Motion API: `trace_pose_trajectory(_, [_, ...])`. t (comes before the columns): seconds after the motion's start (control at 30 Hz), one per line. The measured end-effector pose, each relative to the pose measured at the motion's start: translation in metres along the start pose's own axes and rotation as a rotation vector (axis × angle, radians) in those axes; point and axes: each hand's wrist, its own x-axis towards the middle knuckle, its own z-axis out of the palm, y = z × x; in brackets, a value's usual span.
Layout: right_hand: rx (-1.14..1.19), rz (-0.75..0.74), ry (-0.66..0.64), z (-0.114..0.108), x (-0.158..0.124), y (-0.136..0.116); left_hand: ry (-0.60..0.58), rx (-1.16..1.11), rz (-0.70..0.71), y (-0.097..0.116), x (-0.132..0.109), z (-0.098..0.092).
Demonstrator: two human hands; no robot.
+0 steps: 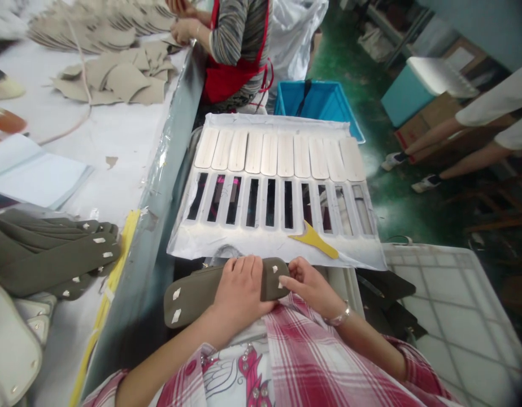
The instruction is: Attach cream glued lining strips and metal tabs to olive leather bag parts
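Observation:
My left hand [240,285] grips a long olive-green strip with rounded ends [193,299], fingers over its top and thumb along the near edge. Small white tabs [176,294] stick up at both ends of the strip. At its right end, my right hand [312,288] is closed, the thumb pressing on a white tab [282,282]. Just beyond lies a white slotted board [235,240] holding a row of cream strips [255,152]. A yellow forked tool [315,242] rests on the board's near edge.
Olive strips [53,249] with white tabs lie stacked on the left table [125,135], near pale panels [11,345]. A co-worker in a red apron [231,82] handles beige pieces. A blue crate [316,99] stands behind the board. Dark pieces [390,299] lie at right.

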Motion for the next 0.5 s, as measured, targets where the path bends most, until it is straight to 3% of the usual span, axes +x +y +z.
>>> trace_pose_trajectory(0.1, [0.143,0.045,-0.043,0.004,0.002,0.004,-0.007,0.040,0.013,0.007,0.005,0.000])
trace_pose_trajectory(0.2, [0.199,0.025,0.019,0.008,0.009,0.007,-0.019,0.060,0.024,0.010,0.013,0.000])
trace_pose_trajectory(0.4, [-0.090,-0.213,0.188,0.017,-0.001,0.000,-0.031,0.072,-0.013,0.021,0.003,-0.005])
trace_pose_trajectory(0.5, [-0.239,-0.401,0.317,0.019,-0.007,0.003,-0.064,0.080,0.138,0.019,-0.008,0.004])
